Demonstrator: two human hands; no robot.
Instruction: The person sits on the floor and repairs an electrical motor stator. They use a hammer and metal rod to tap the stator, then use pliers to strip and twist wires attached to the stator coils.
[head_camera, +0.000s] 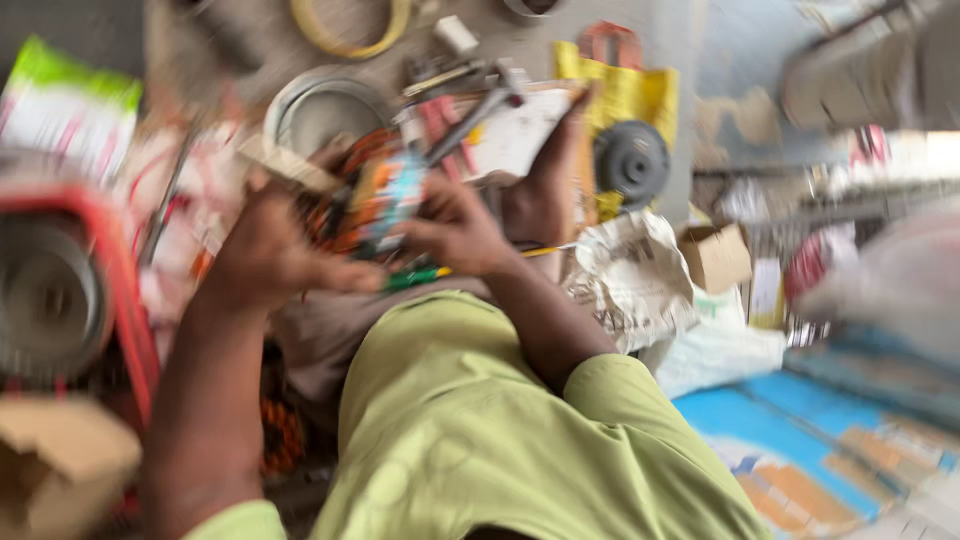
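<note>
Motion blur smears everything we see. Largest, the red metal-framed machine (60, 290), cut off at the left edge. Right of it, our left hand (265, 250) and right hand (455, 230) clasp a small orange-and-blue wound coil part (385, 200); a green-handled tool (415, 277) shows beneath, its grip unclear.
</note>
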